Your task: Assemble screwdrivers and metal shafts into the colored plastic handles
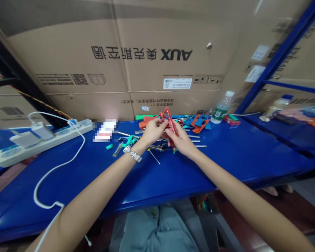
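Note:
Above the pile on the blue table, a long red plastic part [169, 120] with a loop at its upper left is held tilted between both hands. My right hand [183, 140] wraps round its lower length. With fingers pinched together, my left hand [152, 132] grips it from the left side; its fingertips partly cover the part. Beneath and around the hands lie green plastic pieces [130, 140], metal rods [199, 146], a clear-handled tool [117, 149] and a thin pin with a yellow end [154, 156]. The hands hide some of the pile.
Blue and orange-red plastic pieces [199, 122] lie right of the hands, near a water bottle [222, 108] and a small red box [231, 119]. A power strip [46, 141] with a white cable [65, 162] occupies the left. Large cardboard [147, 28] stands behind the table [173, 178].

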The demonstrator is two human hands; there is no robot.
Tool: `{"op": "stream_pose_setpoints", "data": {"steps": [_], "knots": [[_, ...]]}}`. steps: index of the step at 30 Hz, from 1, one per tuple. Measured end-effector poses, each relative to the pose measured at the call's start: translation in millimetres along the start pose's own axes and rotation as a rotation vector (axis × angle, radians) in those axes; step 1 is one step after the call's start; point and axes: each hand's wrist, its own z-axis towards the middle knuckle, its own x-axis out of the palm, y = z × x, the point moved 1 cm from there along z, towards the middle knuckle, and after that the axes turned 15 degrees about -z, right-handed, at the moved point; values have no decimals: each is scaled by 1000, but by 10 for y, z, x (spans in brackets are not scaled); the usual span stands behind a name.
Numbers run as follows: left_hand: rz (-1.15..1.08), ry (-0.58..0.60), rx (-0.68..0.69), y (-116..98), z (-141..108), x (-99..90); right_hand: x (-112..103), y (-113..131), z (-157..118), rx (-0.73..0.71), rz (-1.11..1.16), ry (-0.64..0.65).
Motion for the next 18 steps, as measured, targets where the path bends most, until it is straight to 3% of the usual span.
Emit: {"op": "stream_pose_setpoints", "data": {"steps": [4,9,14,18], "knots": [[115,132,7,26,203,308,-355,-79,-23,237,-44,58],[481,182,228,-4,483,639,-871,-414,235,315,-371,-157],[709,114,314,-13,676,537,-1274,-741,693,354,-655,-250],[830,106,338,56,666,305,-1318,-798,903,410,-839,-217]]}}
